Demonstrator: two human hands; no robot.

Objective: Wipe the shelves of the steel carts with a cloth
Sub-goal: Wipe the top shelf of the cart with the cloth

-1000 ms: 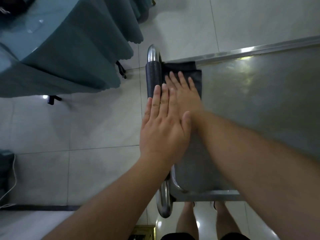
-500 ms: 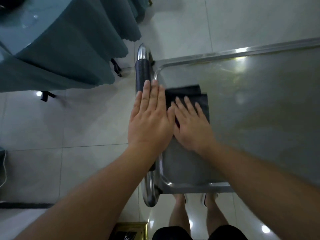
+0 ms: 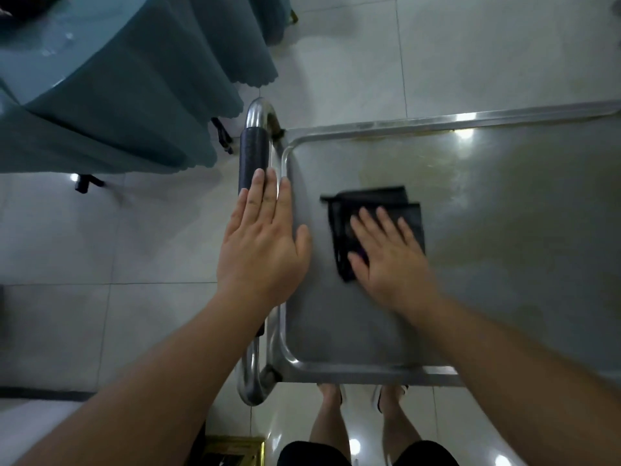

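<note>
Head view
Cart shelf: the steel cart's top shelf [image 3: 504, 264] fills the right half of the view, a flat tray with a raised, rounded rim; faint yellowish smears lie near its far edge
Cloth: a dark folded cloth [image 3: 373, 203] lies flat on the shelf, in from the left rim and apart from it
Right hand: the right hand [image 3: 389, 257] is flat, palm down, fingers spread, pressing on the near part of the cloth rather than gripping it; slightly blurred
Left hand: the left hand [image 3: 265, 243] is open and flat, fingers together, over the cart handle [image 3: 253, 156] and the shelf's left rim, grasping nothing
Surroundings: teal tablecloth [image 3: 127, 105] at upper left, pale floor tiles [image 3: 470, 45], the person's legs below the shelf's near edge
</note>
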